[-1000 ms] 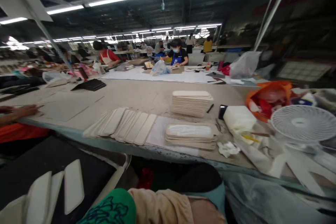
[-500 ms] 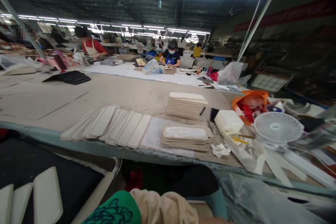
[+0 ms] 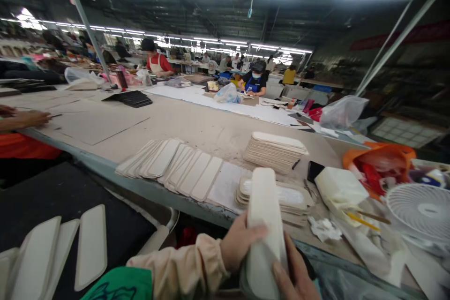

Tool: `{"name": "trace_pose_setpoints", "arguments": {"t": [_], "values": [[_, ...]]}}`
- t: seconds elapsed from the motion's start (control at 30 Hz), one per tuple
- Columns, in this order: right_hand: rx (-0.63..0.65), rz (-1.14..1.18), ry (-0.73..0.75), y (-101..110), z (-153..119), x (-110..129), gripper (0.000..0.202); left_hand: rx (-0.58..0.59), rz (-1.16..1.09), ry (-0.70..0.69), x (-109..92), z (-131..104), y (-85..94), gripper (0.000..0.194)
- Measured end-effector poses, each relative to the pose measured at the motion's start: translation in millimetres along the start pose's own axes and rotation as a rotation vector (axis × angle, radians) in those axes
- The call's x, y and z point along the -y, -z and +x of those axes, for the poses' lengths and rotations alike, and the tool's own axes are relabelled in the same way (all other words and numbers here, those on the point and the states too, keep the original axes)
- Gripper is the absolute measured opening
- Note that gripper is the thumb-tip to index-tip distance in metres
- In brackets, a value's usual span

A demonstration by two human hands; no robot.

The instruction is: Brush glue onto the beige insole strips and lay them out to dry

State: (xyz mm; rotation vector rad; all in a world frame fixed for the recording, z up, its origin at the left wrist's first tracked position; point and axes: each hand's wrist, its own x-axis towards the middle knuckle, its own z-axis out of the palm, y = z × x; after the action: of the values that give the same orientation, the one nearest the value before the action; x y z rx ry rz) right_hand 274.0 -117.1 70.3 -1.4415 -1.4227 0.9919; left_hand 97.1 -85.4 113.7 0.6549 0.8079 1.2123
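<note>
Between my two hands, above the table's front edge, stands a stack of long rounded off-white panels (image 3: 266, 215), tilted upright. My left hand (image 3: 242, 239) grips its left side with the thumb across the front face. Fingers of my right hand (image 3: 295, 267) close on its lower right side. Behind it lies a low stack of similar panels (image 3: 293, 195) with white on the top piece, partly hidden. A taller stack of panels (image 3: 276, 150) sits farther back. To the left, a fanned row of panels (image 3: 168, 164) lies along the table edge.
Several panels (image 3: 91, 243) rest on a black surface at lower left. On the right are a white fan (image 3: 422, 211), an orange bag (image 3: 381, 164), a white block (image 3: 341, 186) and crumpled tissue (image 3: 325, 228). A co-worker's hand (image 3: 31, 118) is at far left; other people work across the table.
Both my hands have come up into view with the stack of panels between them. The view has swung left, so the table's things appear farther right and a co-worker's hand shows at left.
</note>
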Motion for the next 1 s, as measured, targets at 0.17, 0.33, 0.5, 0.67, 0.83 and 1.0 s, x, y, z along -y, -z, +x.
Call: {"name": "trace_pose_setpoints", "arguments": {"t": [0.17, 0.33, 0.5, 0.67, 0.83, 1.0], "values": [[0.068, 0.401, -0.170, -33, -14, -9, 0.066, -0.143, 0.253, -0.026, -85, 60, 63.3, 0.055], [0.051, 0.538, -0.239, -29, -33, -34, 0.060, -0.163, 0.536, 0.078, -136, 139, 119.0, 0.049], [0.017, 0.418, -0.210, 0, -37, -35, 0.046, -0.184, 1.319, 0.110, -149, 192, 155.8, 0.049], [-0.225, 0.260, -0.217, 58, -8, -22, 0.053, -0.343, 1.959, 0.033, -150, 204, 161.9, 0.049], [-0.444, 0.173, -0.281, 120, 51, -22, 0.073, -0.243, 2.185, 0.075, -133, 171, 144.3, 0.056], [-0.547, 0.208, -0.320, 153, 108, -58, 0.090, -0.263, 2.138, -0.001, -124, 152, 137.1, 0.041]]}}
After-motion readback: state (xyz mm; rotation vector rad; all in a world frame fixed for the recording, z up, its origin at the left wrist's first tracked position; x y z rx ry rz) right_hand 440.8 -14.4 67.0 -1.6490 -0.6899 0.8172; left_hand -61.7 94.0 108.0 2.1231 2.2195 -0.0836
